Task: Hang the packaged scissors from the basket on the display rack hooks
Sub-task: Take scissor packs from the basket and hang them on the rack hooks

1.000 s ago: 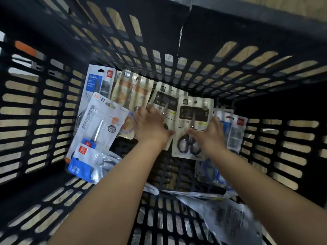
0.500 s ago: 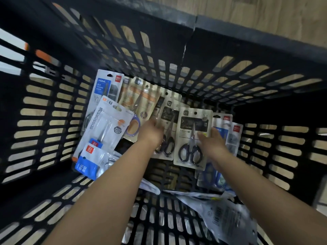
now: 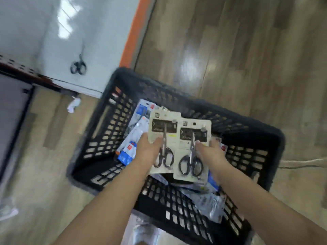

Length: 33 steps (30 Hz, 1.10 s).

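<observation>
While the black basket [image 3: 178,105] sits on the wood floor in the middle of the frame, the person holds two carded scissors packs just above its opening. The left hand [image 3: 148,152] grips the left scissors pack [image 3: 163,137] by its lower left edge, thumb lying across the front of the card. The right hand [image 3: 210,154] pinches the right scissors pack [image 3: 192,149] at its right edge, thumb tip pressed on the face. The two cards overlap slightly, the right one in front.

More packs [image 3: 134,135], blue and white, lie inside the basket toward its left wall, and clear wrappers are heaped at the lower right. At the upper left of the frame a pair of scissors [image 3: 78,67] shows against a pale panel; blur keeps me from telling whether it hangs on a hook.

These packs look light and flat, stiff card with a slick plastic blister, the weight sitting low where the black handles are. I would judge an edge pinch near the middle safest, leaving the hang hole at the top free for the hook. Held only at the bottom, the card may bend or swing.
</observation>
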{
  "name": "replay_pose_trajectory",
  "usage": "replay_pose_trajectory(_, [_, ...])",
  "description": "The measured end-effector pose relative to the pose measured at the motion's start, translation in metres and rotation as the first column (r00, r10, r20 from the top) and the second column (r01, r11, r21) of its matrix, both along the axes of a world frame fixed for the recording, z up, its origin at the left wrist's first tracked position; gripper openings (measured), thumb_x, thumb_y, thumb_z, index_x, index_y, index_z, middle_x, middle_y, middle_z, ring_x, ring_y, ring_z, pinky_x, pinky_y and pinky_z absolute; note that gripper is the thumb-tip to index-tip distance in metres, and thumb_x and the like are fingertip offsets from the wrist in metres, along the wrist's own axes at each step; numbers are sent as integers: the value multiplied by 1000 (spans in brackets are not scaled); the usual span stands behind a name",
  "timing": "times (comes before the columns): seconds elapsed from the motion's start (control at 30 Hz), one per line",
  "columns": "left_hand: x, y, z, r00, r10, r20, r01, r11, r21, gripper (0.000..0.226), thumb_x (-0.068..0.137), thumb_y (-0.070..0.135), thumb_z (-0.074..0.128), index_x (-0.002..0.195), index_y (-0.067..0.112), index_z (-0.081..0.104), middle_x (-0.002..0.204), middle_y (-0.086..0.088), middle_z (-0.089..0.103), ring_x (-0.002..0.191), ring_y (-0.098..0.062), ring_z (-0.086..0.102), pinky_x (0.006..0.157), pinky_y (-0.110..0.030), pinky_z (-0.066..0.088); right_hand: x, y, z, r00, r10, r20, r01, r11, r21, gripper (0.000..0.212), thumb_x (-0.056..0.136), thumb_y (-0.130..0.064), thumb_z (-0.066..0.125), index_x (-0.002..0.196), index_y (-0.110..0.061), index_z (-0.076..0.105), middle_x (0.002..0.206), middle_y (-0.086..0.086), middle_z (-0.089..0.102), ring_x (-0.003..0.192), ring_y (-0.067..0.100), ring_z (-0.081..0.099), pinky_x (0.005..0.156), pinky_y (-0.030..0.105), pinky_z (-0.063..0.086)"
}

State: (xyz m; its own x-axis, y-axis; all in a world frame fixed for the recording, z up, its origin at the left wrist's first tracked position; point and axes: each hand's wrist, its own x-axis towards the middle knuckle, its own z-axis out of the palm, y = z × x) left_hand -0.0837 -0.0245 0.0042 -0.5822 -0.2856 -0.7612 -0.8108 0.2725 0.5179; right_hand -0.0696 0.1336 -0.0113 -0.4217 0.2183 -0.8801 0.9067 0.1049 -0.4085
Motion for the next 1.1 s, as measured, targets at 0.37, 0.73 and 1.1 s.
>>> replay_pose_trajectory(0.37, [-27, -116, 376, 865, 330, -378, -392, 915, -97, 29, 92, 31, 56, 108, 7, 58, 112, -10, 63, 102, -27, 60, 88, -33, 48, -96, -111, 377, 797, 306, -521, -401, 913, -75, 13, 94, -17, 55, 103, -7, 52, 98, 9, 62, 81, 17, 57, 74, 27, 49])
replay_pose_trajectory(0.73, [170, -261, 658, 377, 589, -714, -806, 589, 60, 21, 91, 26, 60, 88, 5, 55, 77, -7, 59, 64, -18, 52, 59, -27, 45, 15, -286, 692, 268, 435, -860, -820, 572, 34, 14, 94, -21, 54, 102, -11, 50, 104, 15, 61, 89, 21, 58, 79, 30, 42])
replay_pose_trajectory(1.1, [348, -287, 624, 194, 739, -646, -915, 373, 152, 16, 92, 15, 59, 86, 2, 52, 78, -6, 60, 67, -14, 54, 57, -22, 41, 156, -328, 663, 197, 678, -709, -900, 412, 144, 29, 97, -16, 48, 123, -4, 47, 120, 20, 57, 112, 34, 54, 99, 47, 42])
